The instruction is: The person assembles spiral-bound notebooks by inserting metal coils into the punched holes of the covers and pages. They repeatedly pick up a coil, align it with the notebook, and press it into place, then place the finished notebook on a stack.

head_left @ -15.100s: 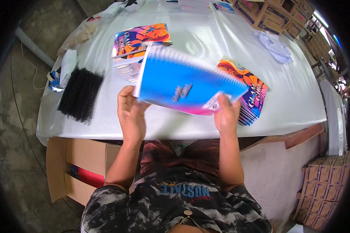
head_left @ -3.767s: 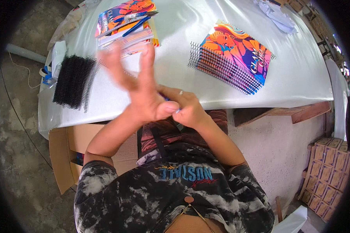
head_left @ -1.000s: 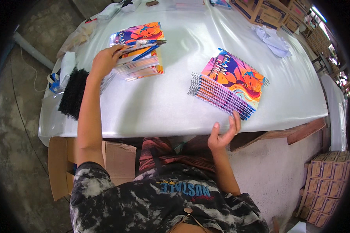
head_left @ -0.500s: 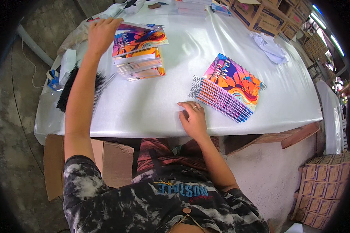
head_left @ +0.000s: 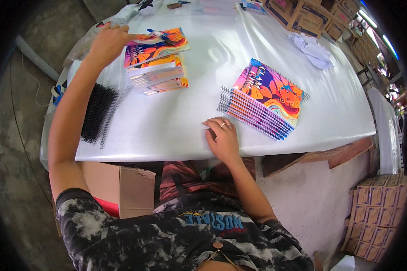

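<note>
My left hand [head_left: 109, 43] is at the far left, beside the top of a stack of unbound notebooks [head_left: 156, 74] with colourful covers. Its fingers are curled near the top cover's left edge, and what they grip is not clear. A blue-handled tool [head_left: 158, 35], partly blurred, lies on that top cover. My right hand [head_left: 222, 137] rests on the table near its front edge, thumb apart from the loosely bent fingers, holding nothing. To its right lies a fanned pile of spiral-bound notebooks [head_left: 269, 97] with the same bright covers.
A bundle of black wire spirals [head_left: 99, 115] lies beneath my left forearm's side of the table [head_left: 176, 140]. Crumpled white paper [head_left: 313, 49] sits at the far right, near stacked cardboard boxes [head_left: 303, 18]. An open carton [head_left: 138, 192] stands below the front edge.
My left hand has moved slightly left, its elbow outward. The raised purple-edged sheet or notebook beside it has lowered toward the stack. My right hand has barely moved.
</note>
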`<state>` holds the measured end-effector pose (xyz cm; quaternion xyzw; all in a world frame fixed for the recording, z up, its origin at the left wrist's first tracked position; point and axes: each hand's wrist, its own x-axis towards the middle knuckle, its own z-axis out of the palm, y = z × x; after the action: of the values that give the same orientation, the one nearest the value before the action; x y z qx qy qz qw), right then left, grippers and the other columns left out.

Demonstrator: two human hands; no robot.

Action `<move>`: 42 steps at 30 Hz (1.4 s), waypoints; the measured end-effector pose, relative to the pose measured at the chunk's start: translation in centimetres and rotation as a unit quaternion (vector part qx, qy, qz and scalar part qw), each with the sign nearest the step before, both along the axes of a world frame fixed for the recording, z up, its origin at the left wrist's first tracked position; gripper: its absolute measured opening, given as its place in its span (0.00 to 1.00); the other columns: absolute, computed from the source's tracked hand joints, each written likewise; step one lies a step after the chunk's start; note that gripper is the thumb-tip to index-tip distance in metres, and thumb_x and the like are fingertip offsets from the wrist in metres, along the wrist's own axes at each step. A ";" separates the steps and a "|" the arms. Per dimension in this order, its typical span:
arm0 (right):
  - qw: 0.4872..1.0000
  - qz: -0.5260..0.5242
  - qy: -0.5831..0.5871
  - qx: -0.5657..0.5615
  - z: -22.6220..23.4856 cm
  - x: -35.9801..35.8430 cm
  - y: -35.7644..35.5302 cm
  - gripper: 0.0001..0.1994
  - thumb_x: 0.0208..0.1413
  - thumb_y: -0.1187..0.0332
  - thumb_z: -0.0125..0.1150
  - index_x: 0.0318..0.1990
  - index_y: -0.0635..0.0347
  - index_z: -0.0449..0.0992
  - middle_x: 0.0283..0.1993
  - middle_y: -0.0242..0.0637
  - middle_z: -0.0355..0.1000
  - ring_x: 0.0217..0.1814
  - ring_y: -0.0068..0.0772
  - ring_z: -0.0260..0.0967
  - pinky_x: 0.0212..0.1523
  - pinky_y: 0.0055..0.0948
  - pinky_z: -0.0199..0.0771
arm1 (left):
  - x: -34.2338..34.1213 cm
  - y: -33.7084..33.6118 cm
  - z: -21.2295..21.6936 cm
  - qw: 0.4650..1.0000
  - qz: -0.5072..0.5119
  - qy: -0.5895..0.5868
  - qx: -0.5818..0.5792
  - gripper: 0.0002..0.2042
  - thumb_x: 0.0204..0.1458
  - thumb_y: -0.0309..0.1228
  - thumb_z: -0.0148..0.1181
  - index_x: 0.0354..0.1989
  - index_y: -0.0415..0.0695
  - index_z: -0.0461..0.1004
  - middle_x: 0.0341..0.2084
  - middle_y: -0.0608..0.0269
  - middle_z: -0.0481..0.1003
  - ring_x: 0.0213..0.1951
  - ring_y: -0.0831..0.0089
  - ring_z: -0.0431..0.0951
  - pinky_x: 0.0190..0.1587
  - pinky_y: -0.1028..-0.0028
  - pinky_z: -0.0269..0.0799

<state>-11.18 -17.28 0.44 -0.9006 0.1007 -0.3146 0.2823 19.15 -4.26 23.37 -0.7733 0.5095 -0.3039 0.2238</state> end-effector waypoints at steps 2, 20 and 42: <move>1.000 -0.005 0.009 0.000 0.0 0.0 -0.1 0.11 0.44 0.71 0.56 0.38 0.56 0.73 0.41 0.32 0.69 0.48 0.37 0.62 0.48 0.36 0.59 | 0.6 0.5 0.7 0.999 0.021 -0.016 -0.017 0.17 0.45 0.23 0.49 0.44 0.55 0.74 0.38 0.62 0.73 0.45 0.66 0.71 0.47 0.67 0.63; 0.612 0.209 -0.373 0.665 8.2 0.8 1.5 0.26 0.56 0.61 0.54 0.59 0.57 0.55 0.57 0.37 0.61 0.58 0.35 0.60 0.57 0.38 0.61 | -22.2 1.7 -10.4 0.364 -0.114 0.710 -0.592 0.15 0.55 0.29 0.52 0.49 0.38 0.66 0.32 0.63 0.72 0.30 0.79 0.72 0.34 0.78 0.70; 0.865 0.148 -0.043 0.477 4.8 -2.8 -4.8 0.12 0.43 0.76 0.66 0.36 0.64 0.71 0.31 0.29 0.69 0.32 0.14 0.65 0.34 0.15 0.66 | -18.8 1.8 -21.1 0.382 -0.016 0.771 -0.509 0.12 0.43 0.15 0.49 0.38 0.37 0.69 0.34 0.63 0.73 0.37 0.75 0.72 0.44 0.75 0.67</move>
<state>-13.95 -22.08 5.25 -0.6462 0.0915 -0.2213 0.7246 0.37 -2.49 2.22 -0.6354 0.2252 0.2178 -0.7058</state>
